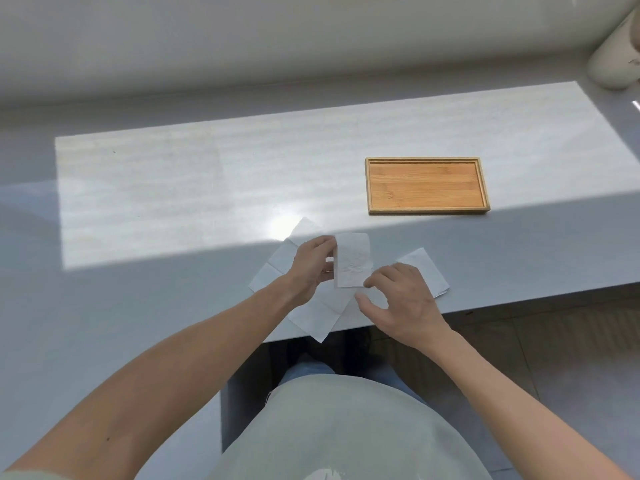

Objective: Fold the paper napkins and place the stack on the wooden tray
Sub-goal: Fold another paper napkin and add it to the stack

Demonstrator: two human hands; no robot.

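My left hand (pixel 311 268) pinches the left edge of a folded white napkin (pixel 353 259) and holds it up just above the counter. The fingertips of my right hand (pixel 401 299) touch that napkin's lower right corner. Under both hands lies an unfolded white napkin (pixel 277 265) with creases, spread flat near the counter's front edge. Another white napkin (pixel 429 271) lies flat to the right, partly under my right hand. The wooden tray (pixel 427 185), a shallow rectangle with a raised rim, sits farther back to the right with nothing in it.
The grey counter (pixel 173 202) carries a bright patch of sunlight across its middle. Its front edge runs just below the napkins, with floor beyond at the right. A pale rounded object (pixel 613 60) stands at the far right corner.
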